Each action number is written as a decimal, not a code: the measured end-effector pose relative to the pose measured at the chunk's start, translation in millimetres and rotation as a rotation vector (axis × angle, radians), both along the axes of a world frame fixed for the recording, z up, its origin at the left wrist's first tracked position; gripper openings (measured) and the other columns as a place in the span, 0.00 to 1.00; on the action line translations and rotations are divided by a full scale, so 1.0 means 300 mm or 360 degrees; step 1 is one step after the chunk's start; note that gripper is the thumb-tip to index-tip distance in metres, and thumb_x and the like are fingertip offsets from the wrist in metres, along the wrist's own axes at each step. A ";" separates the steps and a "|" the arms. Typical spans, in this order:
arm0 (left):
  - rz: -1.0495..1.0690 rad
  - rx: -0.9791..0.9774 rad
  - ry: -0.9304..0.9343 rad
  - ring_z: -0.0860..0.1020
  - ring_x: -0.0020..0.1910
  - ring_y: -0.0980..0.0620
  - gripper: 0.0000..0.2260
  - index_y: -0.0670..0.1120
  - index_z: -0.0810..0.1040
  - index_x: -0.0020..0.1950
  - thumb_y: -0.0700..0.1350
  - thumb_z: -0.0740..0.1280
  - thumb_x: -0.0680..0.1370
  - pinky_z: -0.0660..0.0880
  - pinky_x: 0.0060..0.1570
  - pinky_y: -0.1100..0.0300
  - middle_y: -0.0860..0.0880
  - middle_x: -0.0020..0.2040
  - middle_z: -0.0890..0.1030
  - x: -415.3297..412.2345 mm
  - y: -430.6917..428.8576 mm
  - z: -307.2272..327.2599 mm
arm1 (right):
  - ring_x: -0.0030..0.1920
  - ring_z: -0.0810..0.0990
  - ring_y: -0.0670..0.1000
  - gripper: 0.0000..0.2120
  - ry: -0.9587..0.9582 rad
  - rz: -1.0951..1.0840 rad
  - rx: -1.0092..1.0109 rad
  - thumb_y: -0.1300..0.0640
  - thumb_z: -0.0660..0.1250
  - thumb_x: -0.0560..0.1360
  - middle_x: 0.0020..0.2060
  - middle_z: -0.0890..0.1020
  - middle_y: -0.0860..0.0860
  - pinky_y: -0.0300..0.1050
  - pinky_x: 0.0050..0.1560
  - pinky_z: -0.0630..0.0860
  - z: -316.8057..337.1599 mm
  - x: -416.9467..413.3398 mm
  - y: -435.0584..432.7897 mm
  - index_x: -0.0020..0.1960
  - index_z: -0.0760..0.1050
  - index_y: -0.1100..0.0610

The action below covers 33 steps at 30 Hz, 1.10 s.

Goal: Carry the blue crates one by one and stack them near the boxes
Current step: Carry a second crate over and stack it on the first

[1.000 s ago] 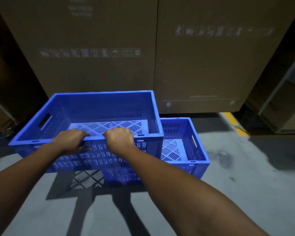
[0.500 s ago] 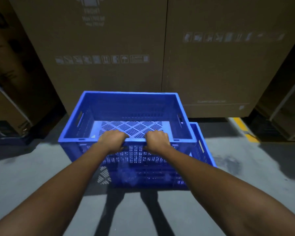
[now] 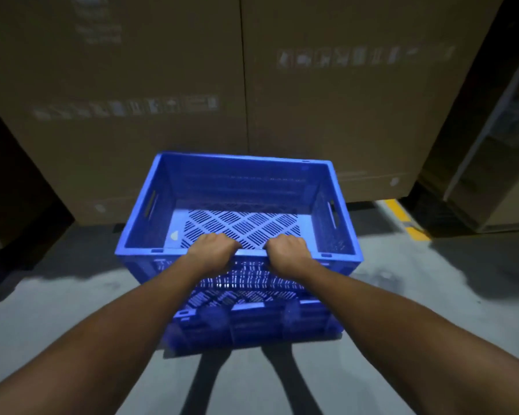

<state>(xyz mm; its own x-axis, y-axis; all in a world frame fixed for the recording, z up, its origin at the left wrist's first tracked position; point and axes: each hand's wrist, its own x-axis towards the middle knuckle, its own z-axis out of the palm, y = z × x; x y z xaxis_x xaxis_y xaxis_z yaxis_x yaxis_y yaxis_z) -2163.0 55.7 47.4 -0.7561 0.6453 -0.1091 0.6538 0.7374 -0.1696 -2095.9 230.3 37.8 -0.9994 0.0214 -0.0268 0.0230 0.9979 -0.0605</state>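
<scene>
An empty blue crate point(image 3: 240, 187) with a slotted floor hangs in front of me. My left hand point(image 3: 212, 253) and my right hand point(image 3: 286, 251) both grip its near rim, side by side, fingers curled over the edge. Directly under it lies a second blue crate point(image 3: 252, 327) on the floor; only its near wall shows below the held one. Whether the two crates touch is not clear. Two tall cardboard boxes point(image 3: 327, 115) stand right behind the crates.
Grey concrete floor point(image 3: 57, 310) spreads to the left and right of the crates. A yellow floor line point(image 3: 405, 218) runs at the right by the boxes. More cartons and a shelf post point(image 3: 486, 163) stand at the far right; dark stock sits at the left edge.
The crate in my hands has swung from the left to sit squarely above the floor crate and come lower. Both hands keep their grip on the near rim.
</scene>
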 end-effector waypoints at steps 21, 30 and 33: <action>0.0476 0.0110 -0.0044 0.78 0.54 0.47 0.14 0.52 0.78 0.57 0.54 0.72 0.73 0.74 0.48 0.54 0.50 0.53 0.81 0.079 -0.682 0.121 | 0.55 0.80 0.61 0.13 0.0199 0.0439 -0.0047 0.64 0.63 0.76 0.54 0.80 0.57 0.52 0.47 0.71 0.138 -0.009 -0.644 0.59 0.76 0.56; 0.0526 0.0090 0.0099 0.78 0.51 0.48 0.11 0.53 0.78 0.53 0.54 0.72 0.73 0.71 0.44 0.55 0.51 0.51 0.81 0.055 -0.809 0.105 | 0.56 0.79 0.61 0.14 0.0300 0.0431 -0.0024 0.62 0.63 0.78 0.56 0.80 0.57 0.51 0.45 0.68 0.111 -0.036 -0.790 0.62 0.75 0.56; 0.0520 0.0093 0.0142 0.78 0.52 0.47 0.11 0.53 0.77 0.53 0.54 0.71 0.74 0.70 0.44 0.55 0.50 0.50 0.80 0.029 -0.798 0.091 | 0.56 0.80 0.60 0.14 0.0335 0.0438 -0.0015 0.62 0.63 0.77 0.56 0.80 0.56 0.50 0.45 0.68 0.105 -0.061 -0.780 0.62 0.75 0.56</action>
